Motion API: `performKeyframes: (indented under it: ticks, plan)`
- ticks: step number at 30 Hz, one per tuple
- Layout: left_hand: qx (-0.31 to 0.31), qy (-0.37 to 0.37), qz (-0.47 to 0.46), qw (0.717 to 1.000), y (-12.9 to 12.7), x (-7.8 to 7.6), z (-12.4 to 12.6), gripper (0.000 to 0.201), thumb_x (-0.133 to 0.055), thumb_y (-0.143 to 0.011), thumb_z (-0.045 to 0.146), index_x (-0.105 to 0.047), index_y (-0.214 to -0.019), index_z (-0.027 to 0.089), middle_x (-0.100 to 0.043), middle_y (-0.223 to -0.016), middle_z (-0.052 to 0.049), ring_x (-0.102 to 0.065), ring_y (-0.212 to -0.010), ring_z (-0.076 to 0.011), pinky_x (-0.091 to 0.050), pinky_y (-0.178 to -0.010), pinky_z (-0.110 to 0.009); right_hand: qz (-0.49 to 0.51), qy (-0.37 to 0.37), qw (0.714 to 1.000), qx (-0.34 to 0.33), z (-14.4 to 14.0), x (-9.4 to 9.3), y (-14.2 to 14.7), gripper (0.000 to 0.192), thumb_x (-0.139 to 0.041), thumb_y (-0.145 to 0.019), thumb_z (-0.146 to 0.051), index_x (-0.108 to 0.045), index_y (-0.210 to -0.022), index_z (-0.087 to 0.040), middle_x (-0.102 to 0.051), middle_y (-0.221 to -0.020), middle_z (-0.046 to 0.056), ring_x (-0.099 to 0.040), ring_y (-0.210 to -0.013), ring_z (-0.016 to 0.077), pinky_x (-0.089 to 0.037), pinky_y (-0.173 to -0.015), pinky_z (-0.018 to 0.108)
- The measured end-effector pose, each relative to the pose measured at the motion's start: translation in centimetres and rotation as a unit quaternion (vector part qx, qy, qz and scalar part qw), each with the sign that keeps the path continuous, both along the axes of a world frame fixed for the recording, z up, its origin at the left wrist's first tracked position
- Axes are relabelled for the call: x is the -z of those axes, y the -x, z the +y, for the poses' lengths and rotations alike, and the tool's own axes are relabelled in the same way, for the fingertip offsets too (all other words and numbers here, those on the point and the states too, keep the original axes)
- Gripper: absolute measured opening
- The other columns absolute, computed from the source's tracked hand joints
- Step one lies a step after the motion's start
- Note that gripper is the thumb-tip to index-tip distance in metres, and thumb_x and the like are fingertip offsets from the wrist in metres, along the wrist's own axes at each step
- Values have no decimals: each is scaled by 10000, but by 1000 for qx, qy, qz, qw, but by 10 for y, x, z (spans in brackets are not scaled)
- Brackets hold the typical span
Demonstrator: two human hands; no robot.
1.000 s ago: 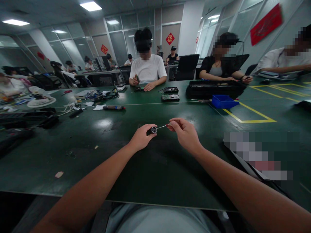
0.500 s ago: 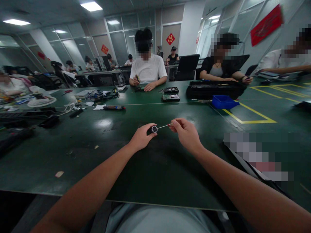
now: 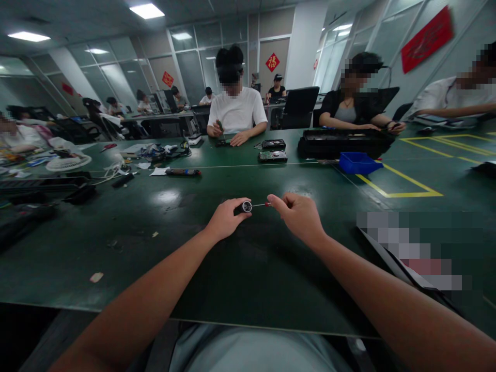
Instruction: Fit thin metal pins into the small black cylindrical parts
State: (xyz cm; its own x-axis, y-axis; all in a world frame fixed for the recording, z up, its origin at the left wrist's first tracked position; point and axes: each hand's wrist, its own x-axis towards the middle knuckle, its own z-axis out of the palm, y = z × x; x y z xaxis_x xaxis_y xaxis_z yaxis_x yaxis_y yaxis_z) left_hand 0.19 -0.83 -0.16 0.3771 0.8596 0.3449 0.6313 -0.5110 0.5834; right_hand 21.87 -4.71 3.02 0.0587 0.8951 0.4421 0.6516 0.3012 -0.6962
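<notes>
My left hand (image 3: 228, 218) is closed around a small black cylinder (image 3: 246, 207), whose round, silver-rimmed end faces right and toward me. A thin screwdriver (image 3: 262, 204) with a red collar reaches from my right hand (image 3: 297, 213) to that rimmed end. The fingers of my right hand curl round the screwdriver's handle, which they mostly hide, and the thumb is raised along it. Whether the tip sits inside the cylinder or only touches its rim, I cannot tell. Both hands are held above the green table (image 3: 248, 279).
Beyond my hands lie circuit-board devices (image 3: 273, 156), a blue bin (image 3: 358, 163) and a long black casing (image 3: 343, 143). A dark, tube-like item (image 3: 183, 172) and tangled cables (image 3: 155, 151) are farther left. A co-worker in a white shirt (image 3: 238, 111) sits opposite. Paper scraps (image 3: 96, 277) lie at left.
My right hand has turned and its fingers have shifted on the screwdriver, with the thumb now lifted. The screwdriver lies more level. My left hand and the cylinder have stayed nearly still.
</notes>
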Motion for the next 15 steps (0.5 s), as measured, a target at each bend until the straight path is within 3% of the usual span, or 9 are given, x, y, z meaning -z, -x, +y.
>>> performKeyframes:
  ticks: [6,9,11,15]
  plan:
    - [3,-7,5,1000,1,3,3,403,-698,-860,288,-645,-1257,236,-676,-1237,-54,-603,-1145,-239,-433,-1022,-406,-8,-26,999,-36,-1,3,0,363,-591,-873,-515,-555,-652,-229,-555,-568,-10,-495,-525,144,-351,-528,296]
    - [1,-10,10,1000,0,3,3,391,-693,-863,292,-650,-1247,235,-679,-1223,-56,-607,-1131,-240,-435,-1015,-409,9,-26,997,-69,-1,3,1,177,-589,-875,-388,-638,-854,-220,-689,-757,29,-617,-666,181,-422,-594,305]
    - [-1,-10,12,1000,0,3,2,385,-696,-859,288,-654,-1239,237,-679,-1221,-54,-608,-1131,-241,-434,-1017,-409,15,-17,996,-85,-2,2,1,171,-567,-873,-320,-648,-984,-219,-724,-856,43,-658,-745,195,-446,-627,305]
    - [0,-8,13,1000,-1,3,2,396,-703,-853,281,-650,-1242,234,-677,-1222,-58,-609,-1132,-242,-437,-1014,-404,-10,5,996,-85,-3,0,2,303,-451,-955,-408,-685,-910,-219,-664,-662,14,-629,-631,180,-427,-612,304]
